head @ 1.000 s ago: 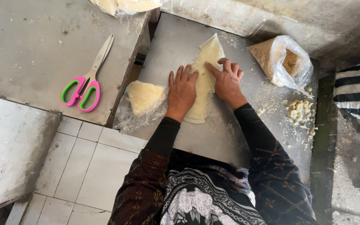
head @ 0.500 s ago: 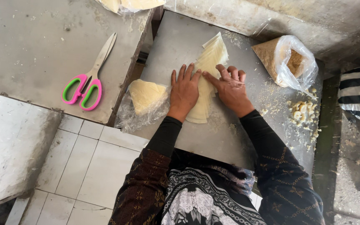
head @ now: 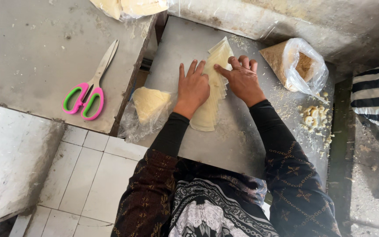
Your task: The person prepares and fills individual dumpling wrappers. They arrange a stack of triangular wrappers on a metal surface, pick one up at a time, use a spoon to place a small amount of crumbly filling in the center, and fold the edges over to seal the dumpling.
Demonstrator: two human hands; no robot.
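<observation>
A fanned row of thin pale-yellow pastry sheets (head: 213, 92) lies on the grey metal table (head: 242, 140). My left hand (head: 192, 87) rests flat on the left side of the row, fingers spread and pointing away from me. My right hand (head: 241, 80) presses on the upper right part of the sheets, its thumb laid across them. Both palms face down and neither hand grips anything.
A clear bag with a stack of pastry sheets (head: 148, 107) sits at the table's left edge. A plastic bag of brown crumbs (head: 297, 66) and small pale bits (head: 314, 116) lie at right. Pink-and-green scissors (head: 88, 90) rest on the left counter. Another bag (head: 128, 6) sits at top.
Both hands have slid further up the row of sheets, spreading it into a longer fan. The camera has shifted slightly.
</observation>
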